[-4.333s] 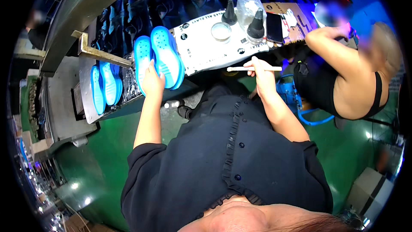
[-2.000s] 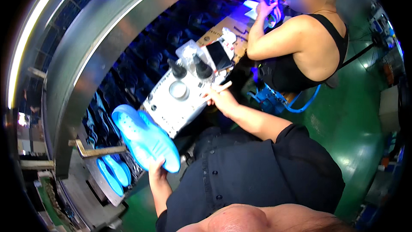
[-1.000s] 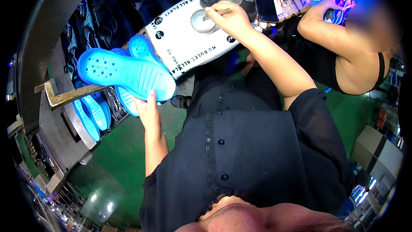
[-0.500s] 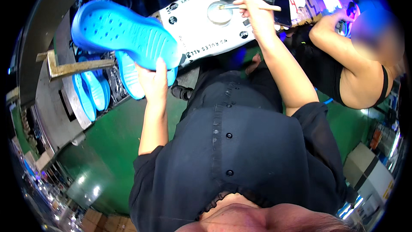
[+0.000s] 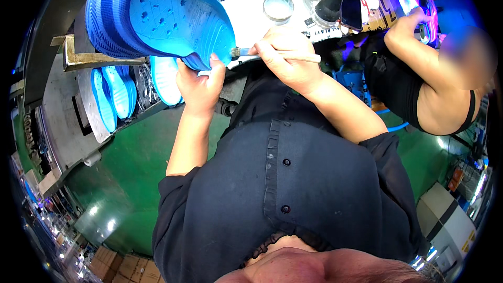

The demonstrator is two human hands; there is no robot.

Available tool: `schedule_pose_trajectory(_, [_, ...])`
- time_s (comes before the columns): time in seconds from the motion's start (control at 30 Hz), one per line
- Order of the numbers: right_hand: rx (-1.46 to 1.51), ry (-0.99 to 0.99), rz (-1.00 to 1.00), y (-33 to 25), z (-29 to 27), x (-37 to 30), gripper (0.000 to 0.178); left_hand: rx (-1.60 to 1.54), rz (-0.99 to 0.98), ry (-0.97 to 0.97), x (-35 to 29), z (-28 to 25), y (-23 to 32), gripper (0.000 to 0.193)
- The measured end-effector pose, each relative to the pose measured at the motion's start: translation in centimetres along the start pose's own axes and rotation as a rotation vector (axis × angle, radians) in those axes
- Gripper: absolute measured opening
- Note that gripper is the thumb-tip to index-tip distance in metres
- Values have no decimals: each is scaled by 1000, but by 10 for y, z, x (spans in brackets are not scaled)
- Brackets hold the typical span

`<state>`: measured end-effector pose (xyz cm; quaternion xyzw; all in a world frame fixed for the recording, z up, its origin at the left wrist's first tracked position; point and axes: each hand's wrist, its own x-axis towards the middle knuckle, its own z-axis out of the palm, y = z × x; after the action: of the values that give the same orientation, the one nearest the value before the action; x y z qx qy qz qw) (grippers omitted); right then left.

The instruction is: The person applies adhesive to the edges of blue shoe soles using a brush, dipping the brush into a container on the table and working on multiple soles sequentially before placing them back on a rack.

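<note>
My left hand [image 5: 200, 85] grips a big blue shoe sole [image 5: 173, 13] by its near end, thumb on the inner face. The sole is tilted, showing small holes inside and ribbed side walls. My right hand [image 5: 291, 60] is closed around a brush [image 5: 296, 56] with a pale handle. Its bristles are at the rim of the sole's near end and seem to touch it. Beyond the right hand, a small round clear dish [image 5: 278, 9] with whitish content stands on the white printed covering [image 5: 246, 13].
Two dark cone-topped bottles [image 5: 331, 5] stand by the dish, near a phone [image 5: 351, 9]. More blue soles [image 5: 118, 91] lie at the left, below a metal bracket [image 5: 78, 58]. A co-worker's arm [image 5: 414, 52] is at the right. Cardboard boxes [image 5: 128, 267] sit lower left.
The brush in my right hand has moved from the dish, nearer and leftward, to the sole's rim. The sole has been tilted, and its ribbed side now shows.
</note>
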<state>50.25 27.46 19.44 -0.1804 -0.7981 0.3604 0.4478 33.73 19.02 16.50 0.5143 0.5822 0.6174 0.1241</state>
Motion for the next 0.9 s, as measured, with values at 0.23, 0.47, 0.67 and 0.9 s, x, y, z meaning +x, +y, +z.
schedule_pose_trajectory(0.23, [-74,0,16,-5,2,-7,10,98,100,13,-3,-7,2,42])
schedule_pose_trajectory(0.47, [-58,-1,-72,-9,4,-5,8,129,97,-7,-6,-8,9,41])
schedule_pose_trajectory(0.67, [-121,32,-31,-3,-1,-11,9,95,121,12,-10,-8,7,40])
schedule_pose_trajectory(0.9, [-135,-11,-62,-9,4,-14,10,173,196,-12,-13,-6,3,37])
